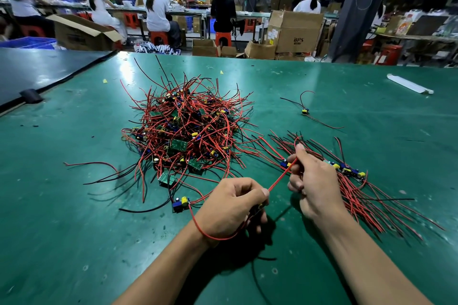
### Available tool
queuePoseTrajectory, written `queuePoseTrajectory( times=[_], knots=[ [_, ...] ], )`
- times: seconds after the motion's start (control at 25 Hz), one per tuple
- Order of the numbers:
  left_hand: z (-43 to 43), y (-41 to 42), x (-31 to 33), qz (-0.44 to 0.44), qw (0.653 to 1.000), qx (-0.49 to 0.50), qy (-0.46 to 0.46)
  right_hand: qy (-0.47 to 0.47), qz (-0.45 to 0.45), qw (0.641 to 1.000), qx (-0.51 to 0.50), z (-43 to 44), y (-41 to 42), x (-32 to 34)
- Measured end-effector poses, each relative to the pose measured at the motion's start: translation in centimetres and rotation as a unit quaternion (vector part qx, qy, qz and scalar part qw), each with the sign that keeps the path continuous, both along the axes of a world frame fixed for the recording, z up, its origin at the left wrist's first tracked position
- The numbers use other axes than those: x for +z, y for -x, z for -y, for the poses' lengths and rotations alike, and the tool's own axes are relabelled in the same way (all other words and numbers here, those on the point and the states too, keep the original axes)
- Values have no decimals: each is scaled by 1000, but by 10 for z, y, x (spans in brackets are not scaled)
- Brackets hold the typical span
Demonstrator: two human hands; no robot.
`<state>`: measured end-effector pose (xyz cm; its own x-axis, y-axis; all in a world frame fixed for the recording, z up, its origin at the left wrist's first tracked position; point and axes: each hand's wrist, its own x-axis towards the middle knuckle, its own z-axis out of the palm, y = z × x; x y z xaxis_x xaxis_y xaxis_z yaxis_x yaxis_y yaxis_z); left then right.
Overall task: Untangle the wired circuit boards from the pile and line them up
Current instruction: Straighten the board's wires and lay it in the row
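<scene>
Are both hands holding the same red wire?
Yes, the left hand and right hand each pinch one red wire stretched straight between them.

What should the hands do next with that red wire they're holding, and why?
Probably swing it right and lay it beside the lined-up row of circuit boards. The red wire is stretched between the left hand and right hand, looks clear of the pile, and the row lies just beyond the right hand.

The big brown box point(296, 32) behind the desk point(74, 205) has the letters "BPS" on its front. The small marks under them are too tiny to read.
</scene>
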<state>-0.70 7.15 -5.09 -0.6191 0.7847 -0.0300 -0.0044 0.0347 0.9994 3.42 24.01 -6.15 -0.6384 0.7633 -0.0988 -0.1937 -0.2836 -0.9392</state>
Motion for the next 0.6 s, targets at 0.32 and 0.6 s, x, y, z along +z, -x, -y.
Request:
queuePoseTrajectory(
  times=[0.32, 0.6],
  knots=[
    [-2, 3, -9, 41, 997, 68, -23, 44, 44, 993, 98, 6, -6, 1],
    [2, 15, -1, 91, 975, 159, -122, -360, 92, 895, 246, 35, -16, -13]
  ],
)
